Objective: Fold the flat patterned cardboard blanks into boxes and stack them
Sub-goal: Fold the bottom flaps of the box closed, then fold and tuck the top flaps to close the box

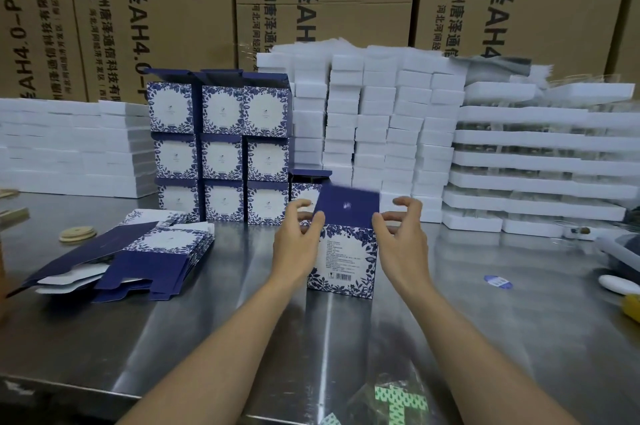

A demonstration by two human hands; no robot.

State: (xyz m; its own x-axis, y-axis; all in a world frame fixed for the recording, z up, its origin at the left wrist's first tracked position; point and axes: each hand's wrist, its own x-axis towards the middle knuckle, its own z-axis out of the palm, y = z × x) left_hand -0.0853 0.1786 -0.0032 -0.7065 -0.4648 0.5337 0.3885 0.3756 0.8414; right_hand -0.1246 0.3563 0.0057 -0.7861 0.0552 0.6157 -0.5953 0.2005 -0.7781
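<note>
Nine folded boxes (221, 151) stand three by three at eleven o'clock, with a tenth box (302, 194) beside the bottom row. An eleventh box (343, 262) stands at centre between two hands, the left hand (298, 241) and the right hand (401, 237). One pile of flat blanks (166, 244) lies at nine o'clock, its number unclear.

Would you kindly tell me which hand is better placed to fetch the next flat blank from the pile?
Left. The pile of flat navy-and-white floral cardboard blanks lies on the left hand's side of the upright floral cardboard box; the right hand would probably have to cross that box.
</note>
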